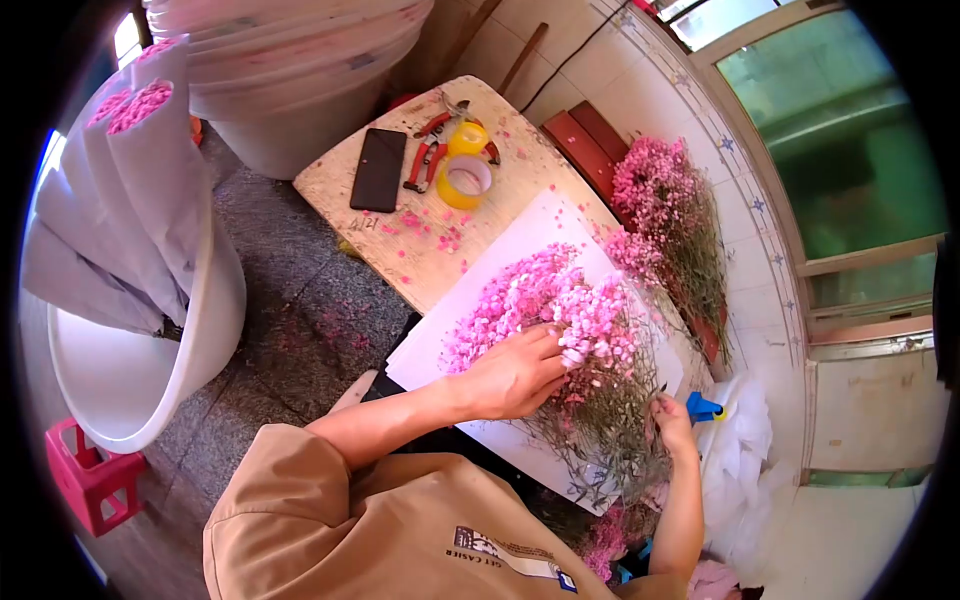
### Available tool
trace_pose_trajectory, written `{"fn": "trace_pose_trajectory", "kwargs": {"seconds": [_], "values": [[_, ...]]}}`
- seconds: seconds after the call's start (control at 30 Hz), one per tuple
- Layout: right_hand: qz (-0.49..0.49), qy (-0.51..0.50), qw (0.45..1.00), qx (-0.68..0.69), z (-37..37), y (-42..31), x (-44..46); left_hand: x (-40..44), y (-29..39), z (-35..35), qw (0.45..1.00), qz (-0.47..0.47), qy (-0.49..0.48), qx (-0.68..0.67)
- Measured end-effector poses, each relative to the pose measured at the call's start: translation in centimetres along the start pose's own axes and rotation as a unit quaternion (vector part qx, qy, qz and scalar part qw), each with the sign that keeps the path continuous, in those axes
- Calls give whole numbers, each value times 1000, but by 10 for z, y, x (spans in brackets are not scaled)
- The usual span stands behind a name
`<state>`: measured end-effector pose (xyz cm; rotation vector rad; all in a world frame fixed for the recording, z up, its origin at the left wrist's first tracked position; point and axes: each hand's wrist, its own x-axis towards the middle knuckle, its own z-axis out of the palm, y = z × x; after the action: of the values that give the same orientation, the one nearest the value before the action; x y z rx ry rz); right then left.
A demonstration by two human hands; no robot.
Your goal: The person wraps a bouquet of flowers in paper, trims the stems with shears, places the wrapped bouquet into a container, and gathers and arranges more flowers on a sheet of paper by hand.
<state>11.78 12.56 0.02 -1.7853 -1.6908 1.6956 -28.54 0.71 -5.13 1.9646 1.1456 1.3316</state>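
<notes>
The pink bunch point(597, 340) lies on white paper point(535, 225), blossoms point(515, 295) toward eleven o'clock, stems point(600, 435) toward five. My left hand point(518, 375) bends over the blossoms; I can't tell whether its fingertips pinch any. My right hand point(673, 423), at four o'clock, curls beside the stems, its pinch equally unclear. Best, I judge, to touch the blossoms lightly, even their heads, and keep the stems gathered so none snap.
</notes>
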Motion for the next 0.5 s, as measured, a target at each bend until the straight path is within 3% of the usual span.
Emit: {"fn": "trace_pose_trajectory", "kwargs": {"seconds": [0.07, 0.13, 0.17, 0.2, 0.27, 0.3, 0.4, 0.47, 0.5], "values": [[-74, 101, 987, -103, -2, 7, 1, 4, 3, -1, 1000, -15, -10, 13], [-83, 136, 981, -111, 5, 17, -2, 10, 0, 2, 972, 46, 132, 191], [-144, 168, 956, -192, 9, 21, -4, 8, 2, -10, 972, -25, 77, 219], [-204, 198, 920, -269, 18, 20, -6, 11, -4, -18, 956, -29, 146, 251], [-171, 220, 922, -270, 34, 17, -13, 9, -17, -26, 950, -91, 170, 245], [-202, 226, 905, -298, 41, 17, -13, 5, -15, -29, 950, -91, 169, 246], [-219, 237, 881, -346, 44, 20, -8, 1, 9, -42, 947, -65, 215, 230], [-217, 231, 886, -338, 46, 16, -6, 0, 41, -42, 935, 45, 268, 227], [-209, 231, 886, -345, 49, 11, -10, 1, 56, -39, 955, 90, 219, 179]]}}
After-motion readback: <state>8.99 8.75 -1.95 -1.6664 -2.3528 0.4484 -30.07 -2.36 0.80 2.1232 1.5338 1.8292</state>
